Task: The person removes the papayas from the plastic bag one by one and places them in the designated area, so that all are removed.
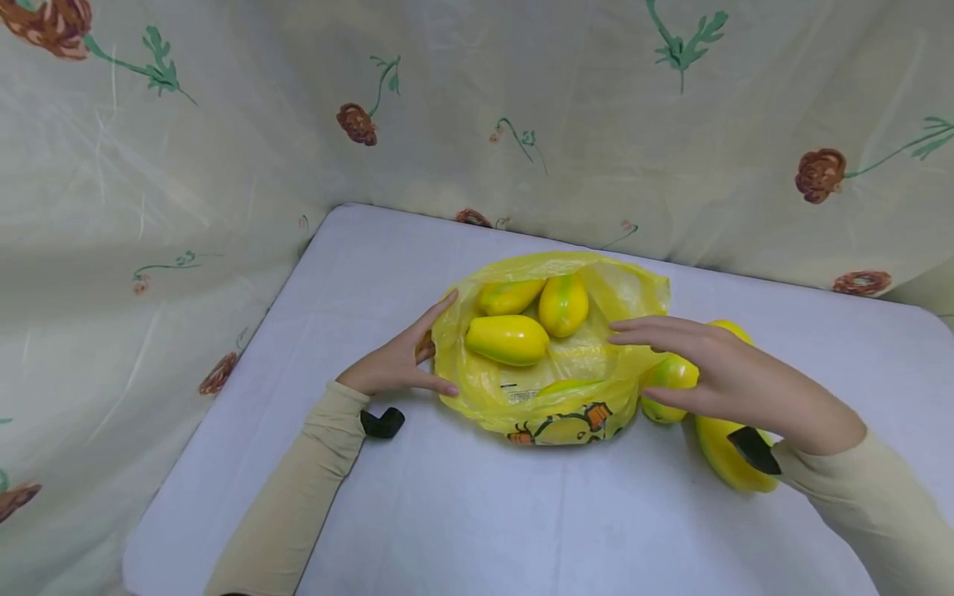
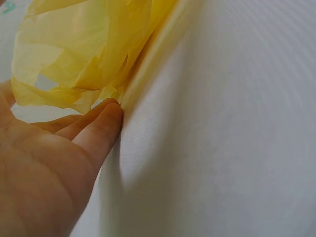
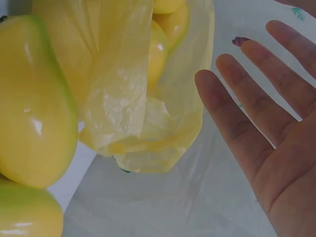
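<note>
A translucent yellow plastic bag [image 1: 566,364] lies with its mouth spread upward. Inside it, several glossy yellow papaya-like fruits [image 1: 508,340] with green streaks are visible, one partly behind the front wall. My left hand [image 1: 402,354] is at the bag's left side, thumb and fingers apart along its rim. In the left wrist view, its fingertips [image 2: 112,109] meet the bag's lower edge by the cloth. My right hand [image 1: 715,372] hovers over the bag's right edge, fingers extended and holding nothing. Below and beside it lie three more such fruits [image 1: 734,459], one largely hidden.
A white cloth-covered table [image 1: 447,521] carries everything. A pale curtain [image 1: 246,124] with printed flowers hangs along the table's back and left edges. Dark bands [image 1: 383,423] are on both wrists.
</note>
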A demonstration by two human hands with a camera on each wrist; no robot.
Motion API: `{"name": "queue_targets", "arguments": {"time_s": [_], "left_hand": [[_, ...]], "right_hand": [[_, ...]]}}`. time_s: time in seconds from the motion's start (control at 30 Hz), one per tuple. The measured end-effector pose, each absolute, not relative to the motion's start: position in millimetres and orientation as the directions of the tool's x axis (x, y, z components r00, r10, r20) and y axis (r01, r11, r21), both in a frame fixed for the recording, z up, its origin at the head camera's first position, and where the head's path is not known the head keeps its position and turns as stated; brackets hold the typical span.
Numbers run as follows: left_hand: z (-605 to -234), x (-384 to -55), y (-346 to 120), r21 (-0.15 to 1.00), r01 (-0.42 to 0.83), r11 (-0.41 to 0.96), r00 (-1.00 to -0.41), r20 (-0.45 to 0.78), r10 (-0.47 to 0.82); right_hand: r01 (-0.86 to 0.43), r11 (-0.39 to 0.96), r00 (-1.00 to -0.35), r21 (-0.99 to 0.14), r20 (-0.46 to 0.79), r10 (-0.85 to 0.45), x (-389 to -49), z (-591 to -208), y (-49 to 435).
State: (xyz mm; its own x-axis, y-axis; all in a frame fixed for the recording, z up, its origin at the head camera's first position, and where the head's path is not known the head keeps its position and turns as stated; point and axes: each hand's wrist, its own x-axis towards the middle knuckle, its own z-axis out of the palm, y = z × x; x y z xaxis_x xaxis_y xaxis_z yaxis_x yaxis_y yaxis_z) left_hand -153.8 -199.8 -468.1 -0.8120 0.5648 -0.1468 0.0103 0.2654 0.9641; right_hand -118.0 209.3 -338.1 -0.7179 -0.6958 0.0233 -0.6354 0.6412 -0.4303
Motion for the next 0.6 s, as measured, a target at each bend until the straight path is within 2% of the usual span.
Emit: {"name": "queue_targets", "arguments": {"time_s": [0.13, 0.4, 0.6], "left_hand": [[-468, -154, -200, 0.967, 0.009, 0.256, -0.811, -0.143, 0.568], [-468, -154, -201, 0.971, 0.017, 0.237, -0.803, -0.128, 0.582], [-471, -155, -202, 0.972, 0.026, 0.234, -0.804, -0.119, 0.583]], "right_hand": [[-0.673, 0.609, -0.687, -0.419, 0.052, -0.724, -122, -338, 202], [-0.671, 0.603, -0.667, -0.432, -0.003, -0.745, -129, -338, 187], [-0.702, 0.555, -0.627, -0.446, 0.017, -0.779, -133, -341, 176]]}}
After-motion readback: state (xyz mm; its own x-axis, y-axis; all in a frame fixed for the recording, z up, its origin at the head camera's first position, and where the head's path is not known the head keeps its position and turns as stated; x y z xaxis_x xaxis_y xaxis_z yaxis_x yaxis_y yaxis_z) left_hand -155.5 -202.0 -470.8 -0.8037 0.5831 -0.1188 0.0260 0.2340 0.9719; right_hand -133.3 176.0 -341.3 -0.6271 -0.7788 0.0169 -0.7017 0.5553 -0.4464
